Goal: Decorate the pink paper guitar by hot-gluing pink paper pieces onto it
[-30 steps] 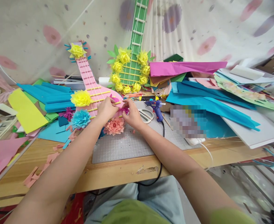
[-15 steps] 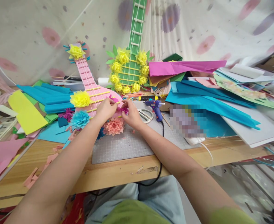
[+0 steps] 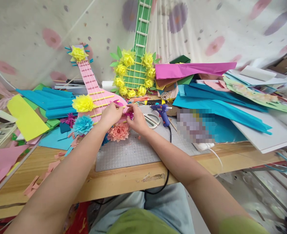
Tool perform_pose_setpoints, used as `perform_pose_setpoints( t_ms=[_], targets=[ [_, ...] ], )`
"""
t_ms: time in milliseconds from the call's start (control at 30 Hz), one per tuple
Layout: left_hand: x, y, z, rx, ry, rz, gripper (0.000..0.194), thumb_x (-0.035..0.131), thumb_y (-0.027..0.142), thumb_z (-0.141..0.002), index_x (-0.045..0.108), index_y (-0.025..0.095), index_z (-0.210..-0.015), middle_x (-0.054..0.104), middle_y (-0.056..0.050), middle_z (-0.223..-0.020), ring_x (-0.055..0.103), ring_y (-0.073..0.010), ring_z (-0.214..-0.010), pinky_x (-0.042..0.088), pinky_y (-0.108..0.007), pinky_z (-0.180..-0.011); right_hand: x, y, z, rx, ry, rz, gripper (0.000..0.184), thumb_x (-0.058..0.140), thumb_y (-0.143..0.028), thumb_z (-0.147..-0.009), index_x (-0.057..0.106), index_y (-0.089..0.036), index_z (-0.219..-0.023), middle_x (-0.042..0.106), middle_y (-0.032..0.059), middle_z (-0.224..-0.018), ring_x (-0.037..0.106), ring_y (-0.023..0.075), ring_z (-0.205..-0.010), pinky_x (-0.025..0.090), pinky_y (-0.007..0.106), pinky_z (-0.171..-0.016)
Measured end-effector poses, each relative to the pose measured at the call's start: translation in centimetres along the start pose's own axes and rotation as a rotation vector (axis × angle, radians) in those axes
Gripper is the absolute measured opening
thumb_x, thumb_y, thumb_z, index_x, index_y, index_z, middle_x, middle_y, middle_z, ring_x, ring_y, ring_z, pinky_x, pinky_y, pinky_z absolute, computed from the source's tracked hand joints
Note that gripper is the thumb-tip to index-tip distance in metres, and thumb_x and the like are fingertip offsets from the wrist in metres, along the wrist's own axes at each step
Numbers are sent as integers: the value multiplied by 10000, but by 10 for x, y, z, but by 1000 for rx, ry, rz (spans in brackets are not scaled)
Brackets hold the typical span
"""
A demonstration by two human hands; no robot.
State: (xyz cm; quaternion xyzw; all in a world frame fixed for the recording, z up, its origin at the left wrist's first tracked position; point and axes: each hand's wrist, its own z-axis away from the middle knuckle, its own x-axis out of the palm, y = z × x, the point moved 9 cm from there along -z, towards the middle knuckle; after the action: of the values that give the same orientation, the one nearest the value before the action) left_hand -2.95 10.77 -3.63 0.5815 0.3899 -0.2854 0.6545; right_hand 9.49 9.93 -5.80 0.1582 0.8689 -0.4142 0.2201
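Note:
Both of my hands are over the body of a pink paper guitar [image 3: 90, 78] with white strings and yellow strips. My left hand [image 3: 111, 114] is closed in a pinch at a magenta paper strip [image 3: 117, 103]. Just to its right, my right hand [image 3: 136, 121] has thumb and fingers pinched on a small magenta paper flower [image 3: 129, 115], partly hidden by the fingers. Around them on the guitar are a yellow paper flower [image 3: 83, 103], a light blue paper flower [image 3: 83, 124] and a coral paper flower [image 3: 118, 132]. A dark blue flower is mostly hidden behind my left wrist.
A grey cutting mat [image 3: 129, 157] lies under the guitar. Right of my hands are scissors [image 3: 153, 121] and a blue glue gun [image 3: 163, 113] with a black cord. A green paper guitar [image 3: 140, 53] stands behind. Blue paper sheets [image 3: 221, 112] lie at right, paper scraps [image 3: 33, 185] at left.
Both hands keep their pinches with hardly any movement. The whole view has shifted very slightly.

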Motion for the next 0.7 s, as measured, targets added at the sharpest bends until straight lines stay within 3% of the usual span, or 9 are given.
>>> perform_pose_setpoints(
  t_ms=[200,367,700],
  targets=[
    [-5,-2,5,-30,63,33,226,522,298,-821,556,198,-1020,708,-106,-1050,631,-285,-1081,446,-393,-919,0,0,0,10,-1,20,487,460,-98,-703,481,-179,-1182,636,78,-931,561,234,-924,455,399,-873],
    [-2,0,7,-43,49,69,236,519,263,-824,529,192,-1049,678,-132,-1133,618,-294,-1107,438,-432,-936,-1,-1,0,4,7,18,489,461,-96,-700,478,-192,-1180,633,76,-937,563,240,-920,458,401,-866],
    [4,-11,1,29,66,207,267,526,164,-769,486,233,-1024,708,-58,-1033,640,-230,-1043,469,-380,-888,-2,-3,1,-32,14,30,490,483,-121,-704,465,-190,-1188,632,77,-950,565,235,-913,457,386,-857]
  ],
)
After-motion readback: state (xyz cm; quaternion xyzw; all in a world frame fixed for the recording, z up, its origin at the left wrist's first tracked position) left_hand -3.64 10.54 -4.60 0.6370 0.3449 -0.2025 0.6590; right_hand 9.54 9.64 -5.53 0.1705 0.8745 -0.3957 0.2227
